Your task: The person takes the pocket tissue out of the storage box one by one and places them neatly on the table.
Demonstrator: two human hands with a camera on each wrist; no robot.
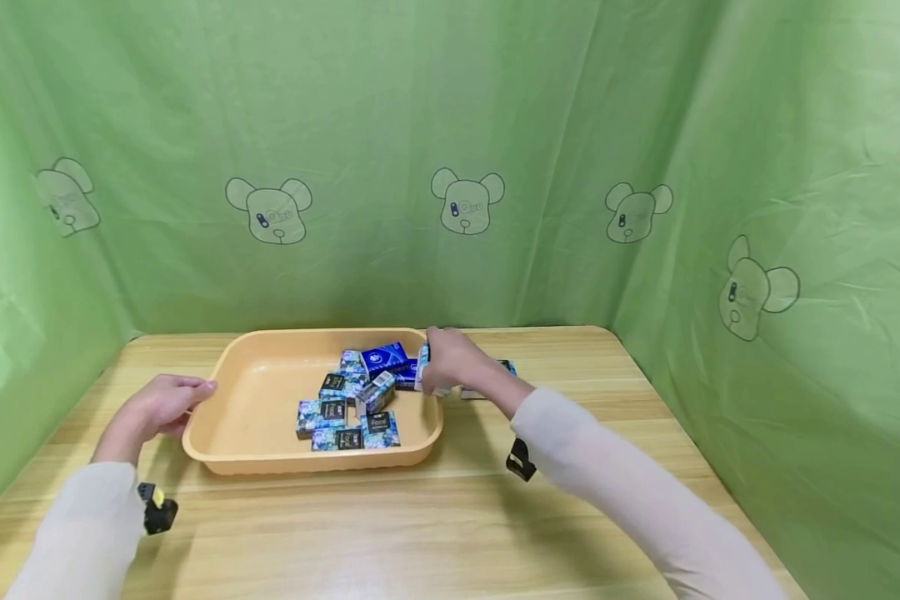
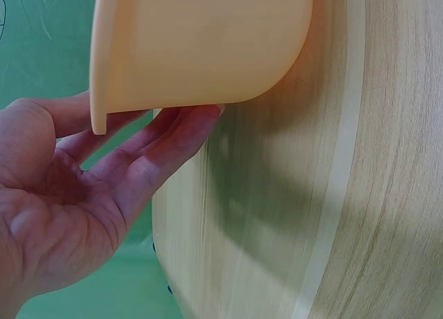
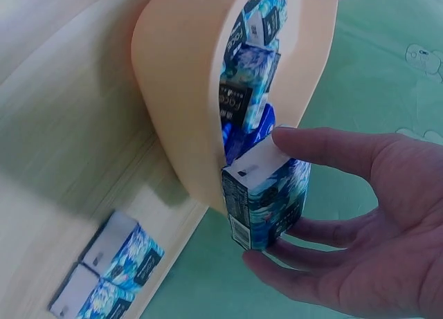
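Right grip [image 3: 353, 222] is pinching a box [image 3: 270, 191] at the edge of the tray [image 1: 251, 412], two more boxes [image 3: 114, 263] below it on the table [image 1: 330, 533]. Left grip [image 1: 157, 406]'s got the rim pinched.

Small floral-print pack [image 1: 379, 428] in tray: black label, white lettering, reads "Face"; smaller characters illegible. Neighbouring front pack [image 1: 337, 439]: same wording. Right-wrist view, upright tray pack [image 3: 252, 77]: "Face" again, rotated. Held floral pack [image 3: 266, 198]: barcode on side, digits unreadable. Dark-blue pack [image 1: 384, 358]: white emblem, wording illegible. Curtain bear print [image 1: 467, 208]: faint letters, uncertain.
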